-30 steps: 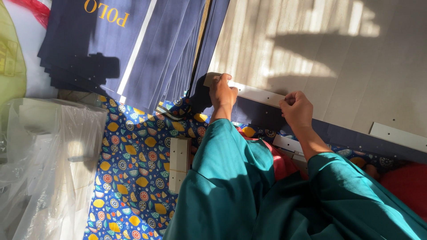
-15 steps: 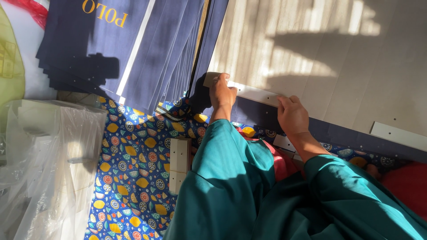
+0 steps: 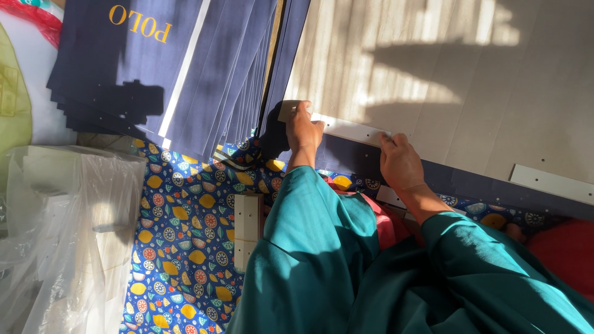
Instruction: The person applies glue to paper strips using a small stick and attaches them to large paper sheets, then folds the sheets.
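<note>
The white strip [image 3: 349, 130] lies along the edge of the large pale sheet [image 3: 470, 93], where that sheet meets its dark navy border, and both hands are on it. Compared with a second ago, the right hand [image 3: 401, 162] has slid along the strip toward the left hand, so the two now sit closer together; the left hand [image 3: 303, 127] has kept its place at the strip's far end. From this it seems the strip is being pressed down or smoothed along its length, with the stretch beyond the right hand already lying flat against the sheet.

The left hand is curled, fingers bent over the end of the strip and pinning it down. The right hand is half closed, its fingertips [image 3: 387, 137] pressing on the strip; whether it pinches the strip or only presses it cannot be told.

Further along the same edge from the strip, a second white strip [image 3: 550, 184] lies flat, well apart from the hands. Beyond the left hand, a fanned stack of navy sheets [image 3: 204, 80] overlaps the pale sheet's side. Below the strip, nearer the person, a patterned blue cloth [image 3: 179, 235] carries a small pale block [image 3: 246, 226], with clear plastic wrap [image 3: 68, 235] further off.
</note>
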